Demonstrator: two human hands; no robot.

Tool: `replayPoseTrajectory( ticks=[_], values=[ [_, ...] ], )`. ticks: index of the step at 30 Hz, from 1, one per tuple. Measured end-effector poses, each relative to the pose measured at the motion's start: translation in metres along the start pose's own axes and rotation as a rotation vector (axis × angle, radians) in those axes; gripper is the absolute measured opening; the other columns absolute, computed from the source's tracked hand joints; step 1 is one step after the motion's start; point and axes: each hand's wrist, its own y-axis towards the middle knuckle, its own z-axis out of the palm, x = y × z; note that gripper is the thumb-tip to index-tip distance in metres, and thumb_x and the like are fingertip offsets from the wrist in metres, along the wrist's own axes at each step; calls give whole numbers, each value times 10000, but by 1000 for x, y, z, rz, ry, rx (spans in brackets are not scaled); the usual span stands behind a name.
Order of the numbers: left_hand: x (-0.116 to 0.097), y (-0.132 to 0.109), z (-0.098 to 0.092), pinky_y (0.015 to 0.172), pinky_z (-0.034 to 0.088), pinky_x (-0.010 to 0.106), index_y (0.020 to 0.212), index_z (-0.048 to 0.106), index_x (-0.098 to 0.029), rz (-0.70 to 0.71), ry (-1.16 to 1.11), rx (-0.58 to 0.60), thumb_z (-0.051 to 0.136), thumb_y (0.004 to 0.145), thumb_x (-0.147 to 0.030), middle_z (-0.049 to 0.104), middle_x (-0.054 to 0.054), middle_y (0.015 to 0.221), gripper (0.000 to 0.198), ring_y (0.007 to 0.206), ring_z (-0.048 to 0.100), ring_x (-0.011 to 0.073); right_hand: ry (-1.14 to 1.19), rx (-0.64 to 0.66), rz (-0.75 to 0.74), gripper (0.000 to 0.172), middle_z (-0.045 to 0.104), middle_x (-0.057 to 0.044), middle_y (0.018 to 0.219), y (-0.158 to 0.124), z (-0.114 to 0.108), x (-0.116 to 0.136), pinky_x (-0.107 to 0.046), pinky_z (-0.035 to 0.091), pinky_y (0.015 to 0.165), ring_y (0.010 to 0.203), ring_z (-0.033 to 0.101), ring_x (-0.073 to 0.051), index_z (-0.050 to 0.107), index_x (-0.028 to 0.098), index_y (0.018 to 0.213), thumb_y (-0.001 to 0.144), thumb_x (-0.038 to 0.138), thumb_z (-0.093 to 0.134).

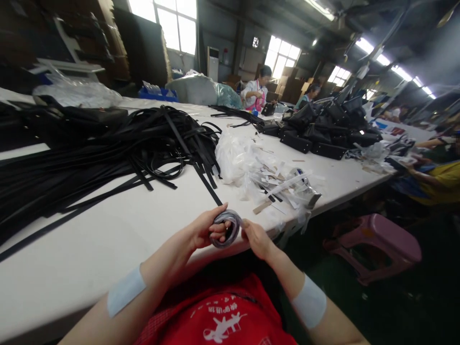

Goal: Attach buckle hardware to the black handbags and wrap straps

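Observation:
My left hand (pixel 212 226) is closed round a grey roll of tape (pixel 236 229), with its fingers curled through the ring's hole. At the roll's right edge my right hand (pixel 256 238) is closed in a pinch; a bit of the tape seems to be between thumb and finger. One black strap (pixel 207 184) runs from the pile down to my left hand, and whether the thumb holds its end I cannot tell. Behind my hands, on the white table (pixel 118 239), lies a big heap of black straps (pixel 151 139). The roll is just over the table's front edge.
A crumpled clear plastic bag (pixel 235 155) and paper scraps (pixel 283 184) lie beyond my hands. Black bags (pixel 319 124) are heaped farther back. A pink stool (pixel 381 244) stands at the right. Co-workers sit along the table, one in a yellow top (pixel 440 184).

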Motion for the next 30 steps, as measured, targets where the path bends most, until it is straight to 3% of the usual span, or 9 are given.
replayPoseTrajectory(
  ticks=[3,6,9,13,16,18,25,27,30],
  values=[
    [7,6,0,458,416,199,571,586,-118,43,-245,9,221,990,-554,197,-87,333,706,324,204,71,453,-10,29,601,615,-44,793,-1,43,3,-287,422,551,565,484,-141,558,193,1151,954,652,224],
    [17,9,0,515,454,190,600,598,-101,192,-413,-16,182,1013,-503,204,-91,336,711,321,218,59,590,-134,87,569,647,-60,873,3,64,1,-284,447,551,622,545,-157,494,200,1247,944,645,310],
    [28,6,-3,552,468,221,621,598,-113,285,-370,-160,331,982,-531,352,-58,371,614,365,347,76,414,-170,46,507,670,-87,950,5,48,1,-319,489,710,820,609,-205,550,180,1162,944,604,378],
    [36,-6,-9,689,494,278,826,673,-141,433,162,-512,655,800,-508,669,30,704,368,678,606,176,-20,151,11,382,685,-72,897,-1,4,13,-330,468,767,829,623,-222,602,177,1036,916,523,494],
    [37,-16,-5,797,481,304,984,708,-184,449,677,-426,667,776,-468,719,42,880,355,848,639,221,-189,378,48,296,688,-53,839,-4,-12,22,-309,459,749,789,626,-213,629,175,937,880,460,572],
    [37,-17,-2,773,481,309,936,729,-191,400,874,-359,666,768,-454,730,52,888,318,827,645,231,-106,376,45,250,697,-50,906,-3,-11,24,-305,462,783,838,626,-207,637,177,977,879,400,583],
    [51,5,-1,501,443,254,974,642,-171,527,411,-820,609,784,-570,601,-11,666,443,502,526,139,157,143,122,341,615,-9,790,2,13,8,-270,463,644,662,553,-145,587,169,1057,905,471,543],
    [59,6,-3,528,463,264,995,633,-173,543,351,-821,553,813,-594,615,5,719,465,543,547,148,238,166,176,385,564,16,702,3,12,4,-244,434,545,564,510,-123,575,173,1081,919,513,499],
    [71,-5,-3,720,499,300,928,666,-177,543,569,-662,518,859,-498,664,53,859,360,774,614,197,226,430,189,344,561,23,705,2,3,0,-219,414,508,552,498,-110,602,183,1044,907,490,526]
  ],
)
